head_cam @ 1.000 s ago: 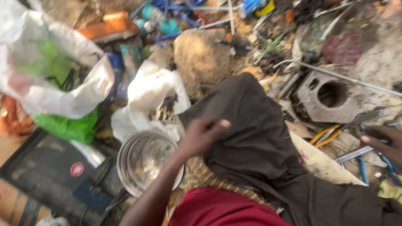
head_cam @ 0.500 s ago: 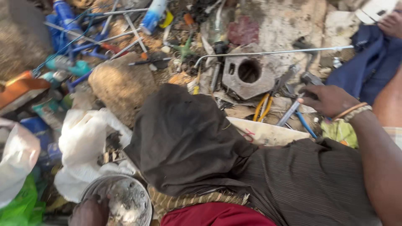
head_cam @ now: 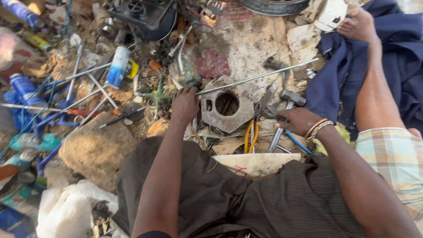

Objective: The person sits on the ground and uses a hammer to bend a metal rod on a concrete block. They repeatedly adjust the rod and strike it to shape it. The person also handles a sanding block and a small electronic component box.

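The left hand (head_cam: pixel 185 105) reaches forward with its fingers curled down onto the cluttered ground, its fingertips pressing at the left edge of a heavy hexagonal metal block (head_cam: pixel 227 109) with a round hole through its middle; whether the fingers pinch anything small beneath them cannot be told. A long thin steel rod (head_cam: pixel 257 77) runs from just beside that hand up and to the right, lying across the top corner of the block. The right hand (head_cam: pixel 299 121), with bangles at the wrist, is closed around the handle of a hammer (head_cam: pixel 286 110), whose grey steel head sits just above the knuckles and whose shaft slants down to the left below the hand. Between the two hands, just right of the block, lies a pair of pliers with yellow handles (head_cam: pixel 252 132), jaws pointing up, and a blue cable (head_cam: pixel 297 143) shows under the right wrist. Below the block a pale scrap of cardboard (head_cam: pixel 255 162) rests against the person's lap, which is covered by dark brown cloth (head_cam: pixel 211 194). Left of the left forearm sits a flat brownish stone (head_cam: pixel 94 150), and farther left several thin metal rods (head_cam: pixel 88 94) cross one another near a white and blue spray can (head_cam: pixel 117 67) and blue bottles (head_cam: pixel 24 90). A small green cross-shaped part (head_cam: pixel 157 95) lies just left of the left hand. At the upper right a dark blue cloth (head_cam: pixel 396 57) is spread out, with another person's bare foot (head_cam: pixel 359 24) resting on it, and a plaid-clad knee (head_cam: pixel 392 158) sits near the right forearm.
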